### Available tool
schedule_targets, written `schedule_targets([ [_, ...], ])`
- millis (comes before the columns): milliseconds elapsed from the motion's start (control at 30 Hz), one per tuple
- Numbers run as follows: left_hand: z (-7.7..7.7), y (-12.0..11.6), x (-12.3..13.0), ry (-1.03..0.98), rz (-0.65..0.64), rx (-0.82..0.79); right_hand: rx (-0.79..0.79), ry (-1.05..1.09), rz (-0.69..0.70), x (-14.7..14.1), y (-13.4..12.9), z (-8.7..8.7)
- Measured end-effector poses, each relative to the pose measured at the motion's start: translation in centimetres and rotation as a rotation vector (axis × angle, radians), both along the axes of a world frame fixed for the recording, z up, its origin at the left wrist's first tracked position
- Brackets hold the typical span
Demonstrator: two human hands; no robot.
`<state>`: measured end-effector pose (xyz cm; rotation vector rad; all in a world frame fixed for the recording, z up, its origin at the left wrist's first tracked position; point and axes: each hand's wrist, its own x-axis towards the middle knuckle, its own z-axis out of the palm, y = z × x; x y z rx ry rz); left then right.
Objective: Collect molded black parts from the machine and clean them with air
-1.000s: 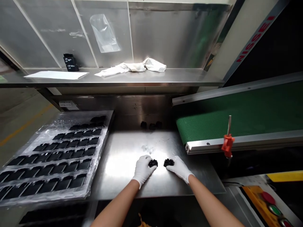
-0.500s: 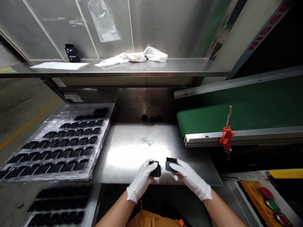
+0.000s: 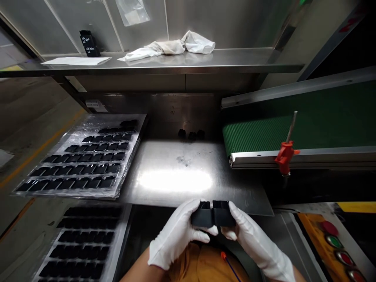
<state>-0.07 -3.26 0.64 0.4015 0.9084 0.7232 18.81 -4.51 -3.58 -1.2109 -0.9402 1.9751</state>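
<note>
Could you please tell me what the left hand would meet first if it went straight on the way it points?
The left hand would probably meet the black part held by the right hand, though depth is unclear.

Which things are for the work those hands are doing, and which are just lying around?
Probably for the work:
left black piece, in the left hand
right black piece, in the right hand
rows of black pieces at the left

Seemingly just lying about:
crumpled white cloth on the shelf
flat white sheet
</note>
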Motion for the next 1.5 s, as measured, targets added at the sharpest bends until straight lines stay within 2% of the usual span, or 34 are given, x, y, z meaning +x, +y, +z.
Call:
schedule_targets([
  [167, -0.1, -0.3, -0.2, -0.006, 0.015, -0.031, 0.018, 0.165, 0.083, 0.2, 0.1, 2.0],
  [300, 0.1, -0.4, -0.4, 0.002, 0.003, -0.024, 0.054, 0.144, 0.14, 0.0, 0.5, 3.0],
  [533, 0.9, -0.7, -0.6, 0.033, -0.015, 0.019, 0.067, 0.041, 0.12, -0.1, -0.4, 2.3],
  [733, 1.6, -1.3, -0.6, 0.1, -0.043, 0.058, 0.179, -0.009, 0.095, -0.3, -0.8, 2.2],
  [867, 1.9, -1.6, 0.0, 0.283, -0.016, 0.117, 0.203, -0.044, 0.071, -0.9, -1.3, 2.6],
  [967, 1.9, -1.4, 0.7, 0.44, 0.062, 0.084, 0.212, -0.026, 0.055, -1.5, -1.7, 2.8],
  [1100, 2.0, -1.2, 1.5, 0.532, 0.107, 0.053, 0.28, -0.072, 0.0, -2.2, -2.1, 2.8],
  [1167, 2.1, -1.3, 1.8, 0.581, 0.094, 0.068, 0.302, -0.09, -0.04, -2.4, -2.3, 2.6],
  [1267, 2.2, -1.7, 1.9, 0.627, 0.008, 0.102, 0.325, -0.1, -0.102, -2.3, -2.5, 2.2],
  [1400, 1.6, -2.2, 1.6, 0.602, -0.045, 0.188, 0.342, -0.149, -0.181, -2.0, -2.7, 1.5],
  [1500, 1.2, -2.2, 1.1, 0.418, -0.018, 0.174, 0.298, -0.069, -0.149, -2.0, -2.7, 1.2],
])
